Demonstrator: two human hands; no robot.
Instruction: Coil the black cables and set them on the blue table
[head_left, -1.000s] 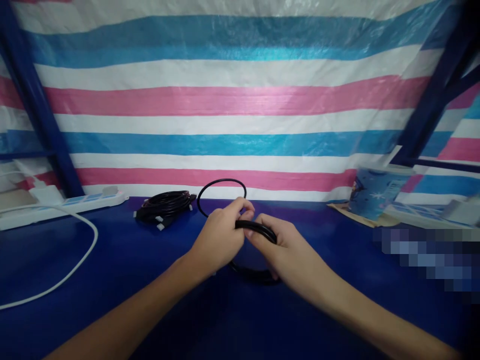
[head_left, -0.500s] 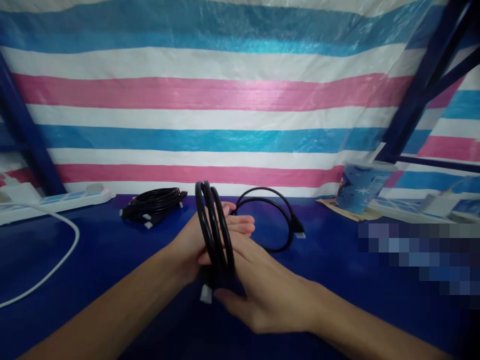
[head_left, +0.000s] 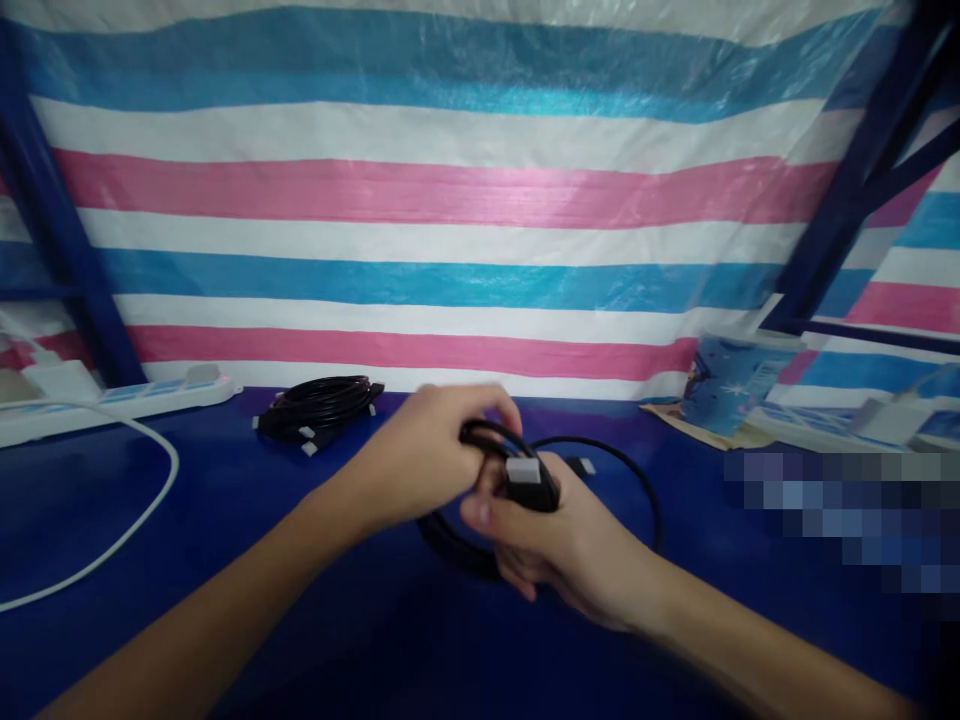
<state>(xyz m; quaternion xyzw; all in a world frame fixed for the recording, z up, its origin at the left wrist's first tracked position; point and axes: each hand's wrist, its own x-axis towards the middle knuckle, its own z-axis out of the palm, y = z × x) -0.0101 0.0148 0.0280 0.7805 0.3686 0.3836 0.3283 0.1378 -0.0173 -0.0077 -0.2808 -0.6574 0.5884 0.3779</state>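
A coiled black cable [head_left: 457,545] is between my two hands, above the blue tabletop. My right hand [head_left: 574,540] is closed around the coil, its thumb just below the black plug [head_left: 532,490] with its pale metallic-looking end. My left hand [head_left: 424,450] curls over the top of the loops from the left, its fingers bent and partly hidden behind the cable. Behind my right hand, a looser black loop [head_left: 637,465] runs out to the right, and another plug [head_left: 583,467] lies near it. Whether that loop belongs to the held coil cannot be made out.
A bundle of black cables [head_left: 322,405] rests at the back left. Beside it lies a white power strip [head_left: 172,398], with a white cord [head_left: 142,520] curving forward. A blue patterned cup [head_left: 727,385] and another power strip [head_left: 810,425] stand right, before a striped sheet [head_left: 450,235].
The upright loops have tipped down and turned between my hands. My left fingers have gone from stretched out to curled over the cable; my right hand has closed around it near the plug.
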